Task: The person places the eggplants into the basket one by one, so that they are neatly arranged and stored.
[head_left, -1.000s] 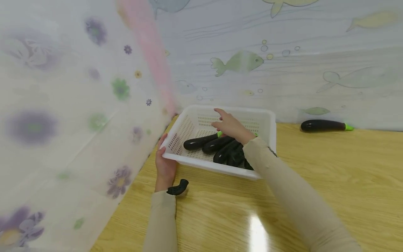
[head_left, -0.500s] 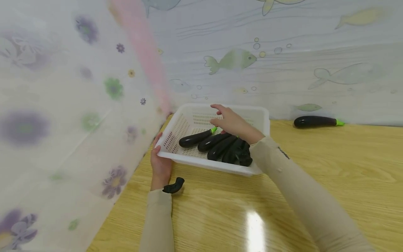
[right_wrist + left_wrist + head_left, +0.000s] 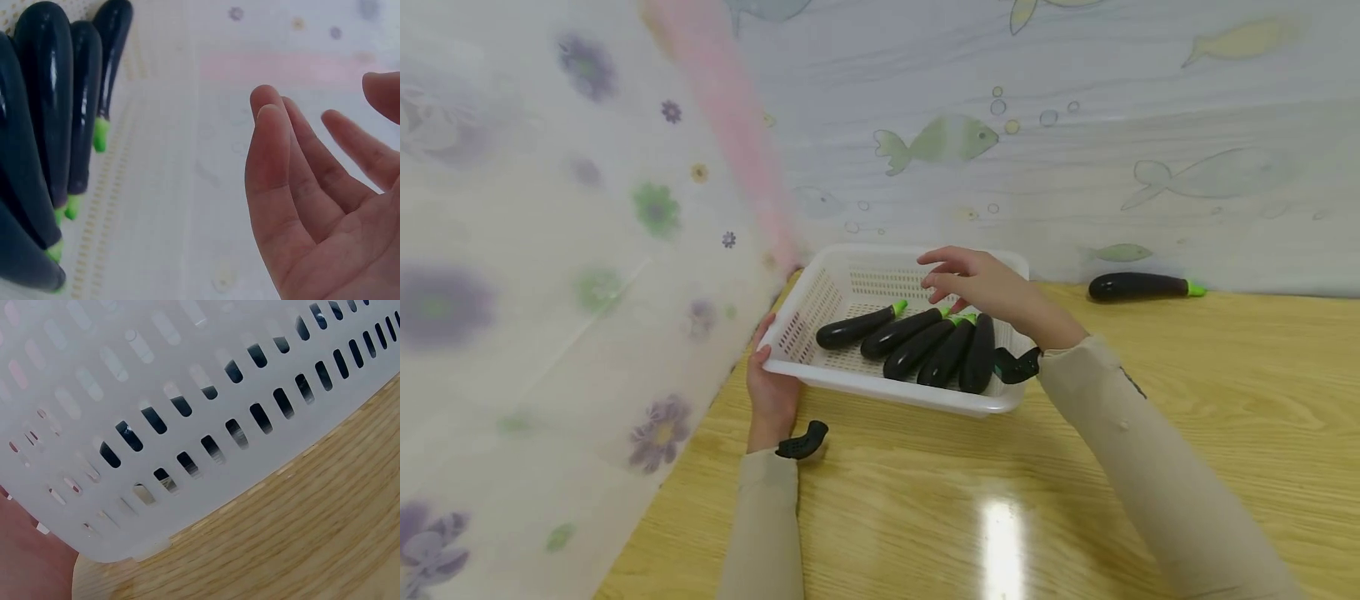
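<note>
My left hand grips the left end of a white slotted plastic basket, thumb at the rim. Inside lie several glossy dark eggplants, side by side, their green stem ends toward the back. Above them, over the basket's right half, is my right hand with loosely bent fingers and nothing held. In the right wrist view, that hand appears apart from the eggplants. The left wrist view looks along the basket's side wall, where dark shapes show through the slots; only a bit of hand appears there.
Another eggplant lies on the wooden table at the back right, near the fish-printed curtain. A flower-printed curtain hangs close along the left side. Black wrist mounts stick out from both sleeves.
My right hand has moved right over the basket, uncovering more of the eggplants and their stem ends. The left hand keeps its grip. The whole head view has shifted slightly.
</note>
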Tool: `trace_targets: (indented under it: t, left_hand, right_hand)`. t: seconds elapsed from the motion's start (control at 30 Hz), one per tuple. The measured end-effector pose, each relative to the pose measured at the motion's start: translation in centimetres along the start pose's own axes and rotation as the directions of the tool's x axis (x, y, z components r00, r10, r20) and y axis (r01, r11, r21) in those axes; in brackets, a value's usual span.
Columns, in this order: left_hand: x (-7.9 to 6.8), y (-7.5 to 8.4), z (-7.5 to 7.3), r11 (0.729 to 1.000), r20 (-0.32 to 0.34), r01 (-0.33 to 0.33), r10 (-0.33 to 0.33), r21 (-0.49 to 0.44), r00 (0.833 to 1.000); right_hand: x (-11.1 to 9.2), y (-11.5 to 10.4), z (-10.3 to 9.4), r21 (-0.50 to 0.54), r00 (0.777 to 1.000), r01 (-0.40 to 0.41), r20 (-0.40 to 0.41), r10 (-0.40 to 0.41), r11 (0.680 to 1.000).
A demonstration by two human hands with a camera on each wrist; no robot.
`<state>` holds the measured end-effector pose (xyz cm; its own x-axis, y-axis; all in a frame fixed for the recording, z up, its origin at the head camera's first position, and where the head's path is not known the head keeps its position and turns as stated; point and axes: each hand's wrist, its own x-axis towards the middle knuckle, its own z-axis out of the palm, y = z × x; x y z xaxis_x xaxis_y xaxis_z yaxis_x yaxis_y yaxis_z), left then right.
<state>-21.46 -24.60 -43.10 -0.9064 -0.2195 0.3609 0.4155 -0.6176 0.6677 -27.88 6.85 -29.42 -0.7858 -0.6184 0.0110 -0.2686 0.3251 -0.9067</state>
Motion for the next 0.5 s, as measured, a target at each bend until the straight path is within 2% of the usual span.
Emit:
trace_targets:
  t: [0.23, 0.5]
  left_hand:
    - [-0.1, 0.3, 0.1, 1.0, -0.009, 0.027, -0.027, 0.005, 1.0]
    - [0.0, 0.2, 0.2, 0.999, -0.019, 0.033, -0.033, 0.023, 0.999]
  right_hand:
    - [-1.7, 0.2, -1.1, 0.019, 0.999, 0.047, -0.013, -0.046, 0.999]
    - [-2.6, 2.3, -2.5, 0.108, 0.993, 0.084, -0.086, -0.075, 0.991]
